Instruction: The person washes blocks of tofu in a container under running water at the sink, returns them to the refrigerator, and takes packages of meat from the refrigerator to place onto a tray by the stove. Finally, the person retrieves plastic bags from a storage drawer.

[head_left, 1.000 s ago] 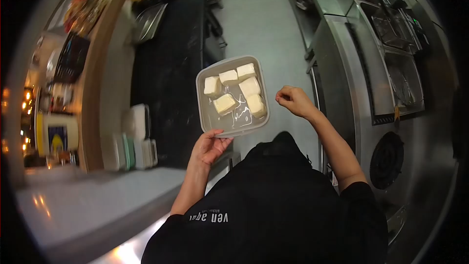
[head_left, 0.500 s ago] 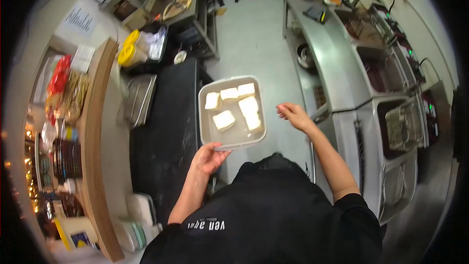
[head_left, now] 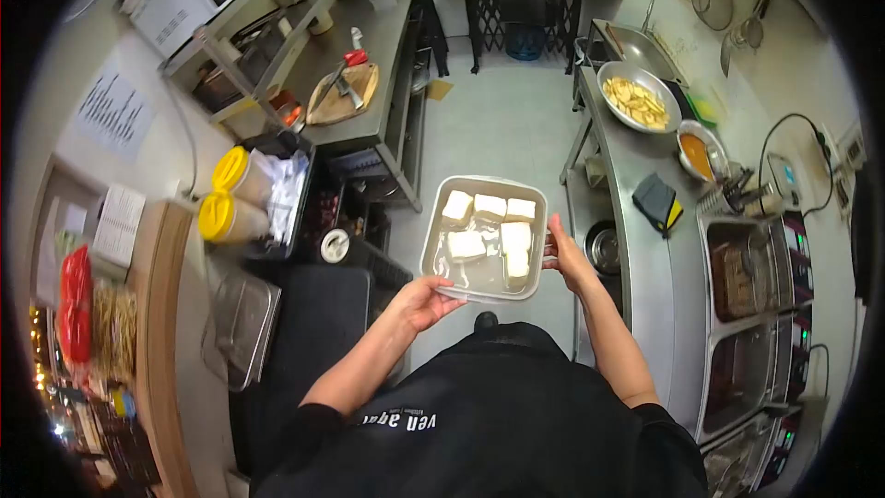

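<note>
A square, pale plastic container [head_left: 481,186] with several white blocks [head_left: 467,245] in liquid is in the air in front of my body. My left hand [head_left: 426,303] grips its near left corner, thumb on the rim and fingers underneath. At the right side, my right hand [head_left: 568,256] holds the container's edge, its fingers partly hidden behind the wall.
On the right counter stand a metal bowl of yellow pieces [head_left: 636,100], a bowl of orange sauce [head_left: 698,155] and a dark cloth [head_left: 655,204]; fryers [head_left: 740,350] are nearer. At left are yellow-lidded tubs [head_left: 219,216], a wire basket [head_left: 247,327] and a wooden board [head_left: 341,95].
My right hand has come from apart to the container's right side and taken hold. The view has shifted forward, showing more of the room. The container sits lower and further right in view.
</note>
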`<move>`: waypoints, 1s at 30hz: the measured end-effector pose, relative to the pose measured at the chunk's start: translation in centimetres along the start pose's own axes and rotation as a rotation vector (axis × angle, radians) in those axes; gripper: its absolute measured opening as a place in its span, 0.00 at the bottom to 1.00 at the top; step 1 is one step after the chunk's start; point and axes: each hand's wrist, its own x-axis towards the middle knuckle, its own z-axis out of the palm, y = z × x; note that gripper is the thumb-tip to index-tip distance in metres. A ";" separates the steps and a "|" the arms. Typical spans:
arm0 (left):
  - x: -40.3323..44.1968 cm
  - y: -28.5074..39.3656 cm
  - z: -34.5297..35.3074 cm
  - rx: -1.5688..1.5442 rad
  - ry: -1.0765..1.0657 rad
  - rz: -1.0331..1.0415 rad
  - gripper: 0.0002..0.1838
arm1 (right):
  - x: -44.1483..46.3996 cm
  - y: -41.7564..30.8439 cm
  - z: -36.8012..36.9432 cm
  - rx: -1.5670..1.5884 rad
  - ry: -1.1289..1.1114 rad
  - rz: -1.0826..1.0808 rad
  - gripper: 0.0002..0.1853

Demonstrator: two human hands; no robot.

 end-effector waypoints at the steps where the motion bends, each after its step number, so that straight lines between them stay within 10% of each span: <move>1: 3.1 2.4 1.1 0.022 -0.020 -0.027 0.18 | 2.2 -1.0 -1.0 -0.002 0.043 -0.019 0.43; 15: 38.1 31.1 29.9 0.362 -0.173 -0.132 0.17 | 35.9 -22.1 -22.9 0.290 0.265 -0.023 0.49; 30: 78.6 48.7 60.5 1.126 -0.517 -0.258 0.15 | 61.5 -29.2 -41.1 0.801 0.854 -0.371 0.28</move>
